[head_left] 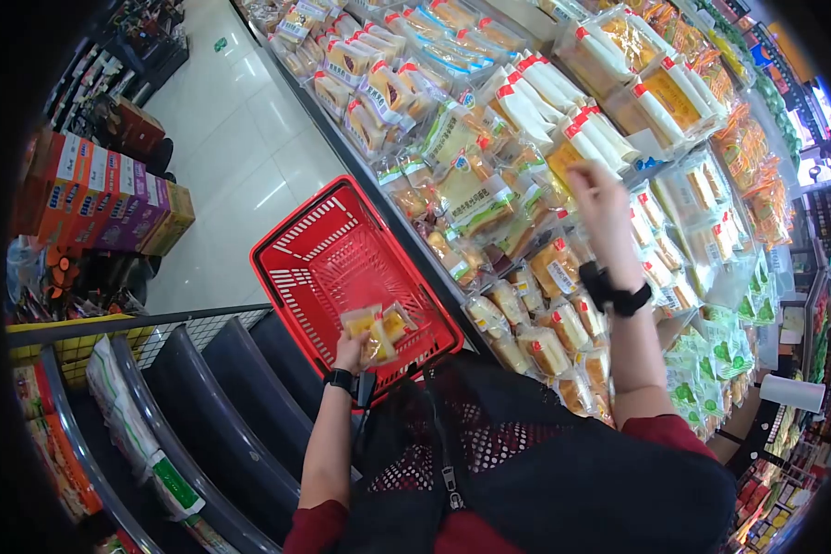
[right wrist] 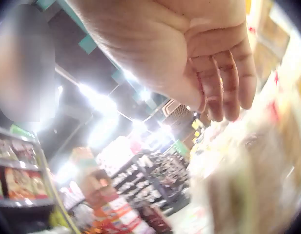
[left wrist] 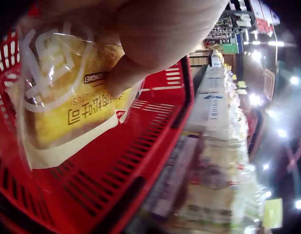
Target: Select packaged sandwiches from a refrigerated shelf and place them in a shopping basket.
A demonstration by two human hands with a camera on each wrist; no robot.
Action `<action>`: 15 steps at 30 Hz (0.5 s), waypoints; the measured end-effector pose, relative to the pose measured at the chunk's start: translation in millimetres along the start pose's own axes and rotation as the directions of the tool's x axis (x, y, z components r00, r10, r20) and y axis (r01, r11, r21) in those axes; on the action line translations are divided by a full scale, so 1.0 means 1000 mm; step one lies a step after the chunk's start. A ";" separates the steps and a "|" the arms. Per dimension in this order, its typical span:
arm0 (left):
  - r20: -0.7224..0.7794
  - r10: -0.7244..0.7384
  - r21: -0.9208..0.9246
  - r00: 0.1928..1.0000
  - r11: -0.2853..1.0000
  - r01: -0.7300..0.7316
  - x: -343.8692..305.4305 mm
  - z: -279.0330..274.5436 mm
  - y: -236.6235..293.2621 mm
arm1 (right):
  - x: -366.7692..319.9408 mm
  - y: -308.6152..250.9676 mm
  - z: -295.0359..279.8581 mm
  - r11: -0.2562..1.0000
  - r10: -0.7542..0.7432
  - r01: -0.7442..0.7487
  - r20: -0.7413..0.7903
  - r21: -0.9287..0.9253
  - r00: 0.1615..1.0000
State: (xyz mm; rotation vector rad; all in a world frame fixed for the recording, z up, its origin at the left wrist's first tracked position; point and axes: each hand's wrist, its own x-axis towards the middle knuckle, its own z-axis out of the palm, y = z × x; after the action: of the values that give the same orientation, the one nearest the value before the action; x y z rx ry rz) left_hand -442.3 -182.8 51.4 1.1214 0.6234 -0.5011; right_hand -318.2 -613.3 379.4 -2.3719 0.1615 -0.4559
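My left hand (head_left: 349, 354) grips clear-wrapped yellow toast packs (head_left: 369, 331) over a red shopping basket (head_left: 270, 247). Up close in the left wrist view, the thumb lies across the front of one toast pack (left wrist: 52, 114), with printed characters on its wrapper; the red basket (left wrist: 155, 114) is below and behind it. Above the bread display, my right hand (head_left: 608, 208) is raised with loosely bent fingers. Its palm faces the right wrist camera, and nothing shows in the right hand (right wrist: 189, 53). Red-and-white topped bread packs (head_left: 577, 148) lie right beside its fingertips.
The slanted display holds bagged buns (head_left: 471, 189), wrapped sandwiches (head_left: 379, 97) and green-white packs (head_left: 711, 355). Dark shelf tiers (head_left: 222, 388) stand at the lower left, near stacked orange and purple boxes (head_left: 102, 198). A tiled aisle floor (head_left: 240, 120) runs beside the display.
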 end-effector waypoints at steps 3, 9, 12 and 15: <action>-0.138 0.015 0.600 0.990 0.797 0.072 0.055 -0.071 -0.081 | 0.047 0.055 -0.036 0.882 -0.132 0.162 0.099 -0.441 0.986; -0.052 0.070 0.938 0.996 0.345 0.025 0.024 -0.011 -0.047 | 0.072 0.100 -0.027 0.761 0.072 0.114 0.257 -0.639 0.964; -0.036 -0.069 0.999 0.997 0.034 0.038 -0.015 0.049 0.005 | 0.072 0.100 -0.023 0.734 0.020 0.158 0.253 -0.660 0.967; 0.097 -0.072 0.993 0.993 -0.055 -0.101 0.006 0.035 -0.027 | 0.072 0.102 -0.022 0.722 -0.043 0.251 0.321 -0.645 0.946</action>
State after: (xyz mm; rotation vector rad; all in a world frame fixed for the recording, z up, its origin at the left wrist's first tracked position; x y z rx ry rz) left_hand -448.3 -225.1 39.2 2.5658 -0.0631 -1.1065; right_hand -258.6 -719.5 346.4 -3.1710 -0.0084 -0.1147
